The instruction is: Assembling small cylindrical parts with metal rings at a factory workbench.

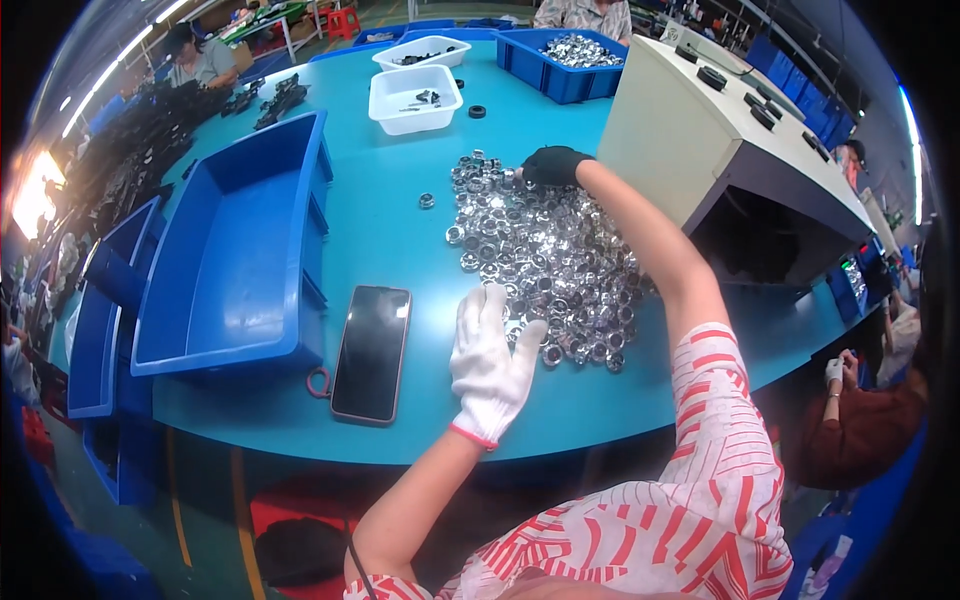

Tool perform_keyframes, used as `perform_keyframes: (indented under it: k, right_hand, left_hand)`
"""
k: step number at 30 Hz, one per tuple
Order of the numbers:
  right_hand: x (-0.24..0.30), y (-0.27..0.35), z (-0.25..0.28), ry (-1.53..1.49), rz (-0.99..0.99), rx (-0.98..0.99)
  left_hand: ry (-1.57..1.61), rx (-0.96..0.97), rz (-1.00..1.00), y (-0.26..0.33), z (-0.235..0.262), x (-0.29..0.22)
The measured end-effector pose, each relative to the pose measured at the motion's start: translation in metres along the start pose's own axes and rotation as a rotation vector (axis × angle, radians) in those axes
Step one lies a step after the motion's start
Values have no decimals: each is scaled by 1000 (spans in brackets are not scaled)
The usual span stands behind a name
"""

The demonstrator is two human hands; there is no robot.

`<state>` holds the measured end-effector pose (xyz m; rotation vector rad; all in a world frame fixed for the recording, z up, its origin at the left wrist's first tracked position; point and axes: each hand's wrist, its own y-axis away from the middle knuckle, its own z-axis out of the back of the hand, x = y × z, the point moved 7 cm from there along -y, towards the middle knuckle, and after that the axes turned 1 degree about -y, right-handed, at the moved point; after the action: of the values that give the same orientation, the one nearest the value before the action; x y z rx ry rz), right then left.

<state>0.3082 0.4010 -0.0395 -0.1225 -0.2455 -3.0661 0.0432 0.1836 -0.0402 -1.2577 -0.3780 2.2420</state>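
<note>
A heap of shiny silver metal rings [545, 250] is spread on the teal table, with one loose ring [427, 201] lying apart to its left. My left hand [490, 355], in a white knitted glove, rests palm down at the heap's near left edge. Its fingers are stretched out, the thumb spread toward the rings. Over the far edge of the heap reaches my right hand [553, 166], in a black glove. It bends down at the rings there; its fingers are mostly hidden, so I cannot make out whether it grips one.
Left of the heap lie a phone [371, 352] and a large blue bin [225, 240]. Behind are white trays [414, 98] with small black parts and a blue crate [560, 82] of silver parts. A beige box-shaped housing [680, 130] stands right, beside my right forearm. Other people sit around.
</note>
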Motion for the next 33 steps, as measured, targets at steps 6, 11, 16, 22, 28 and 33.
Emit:
perform_keyframes:
  k: [6,11,16,22,28,33]
  right_hand:
    - [54,3,38,323,-161,-72]
    - [96,-36,14,68,38,-203]
    - [97,-45,-9,-15,199,-33]
    - [104,-14,-6,26,172,-3]
    - [160,-21,-15,2,397,-135]
    - [187,13,-10,165,314,47]
  left_hand:
    - [5,11,14,3,5,1]
    - [51,19,15,2,4,-1]
    - [60,37,25,0,4,-2]
    - [25,19,-9,1,8,0]
    - [-1,10,-35,0,-5,-3]
    - [19,18,-16,2,0,3]
